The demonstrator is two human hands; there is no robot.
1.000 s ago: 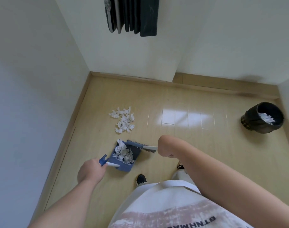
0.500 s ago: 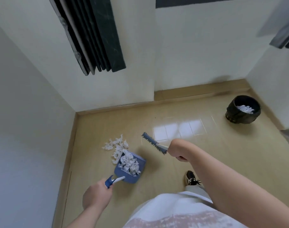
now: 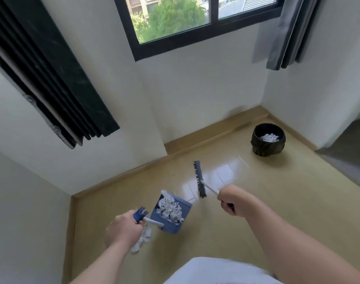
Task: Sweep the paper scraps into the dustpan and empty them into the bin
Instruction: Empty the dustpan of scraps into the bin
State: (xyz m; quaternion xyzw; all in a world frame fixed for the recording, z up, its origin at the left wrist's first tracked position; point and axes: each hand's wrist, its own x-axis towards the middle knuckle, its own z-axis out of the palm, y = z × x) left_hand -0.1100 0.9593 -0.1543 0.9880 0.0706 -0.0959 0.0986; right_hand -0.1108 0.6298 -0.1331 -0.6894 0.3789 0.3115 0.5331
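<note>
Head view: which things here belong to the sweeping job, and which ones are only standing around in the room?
Part of the job:
- dustpan with paper scraps, gripped by the left hand
- brush, gripped by the right hand
- loose scraps below the left hand
- bin

Not part of it:
- window
- grey curtain
- dark panels at the left

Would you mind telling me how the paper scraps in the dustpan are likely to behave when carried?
The paper scraps look crumpled and thin, so probably very light and easily blown off. They heap up to the dustpan rim, so a tilt would likely spill some.
</note>
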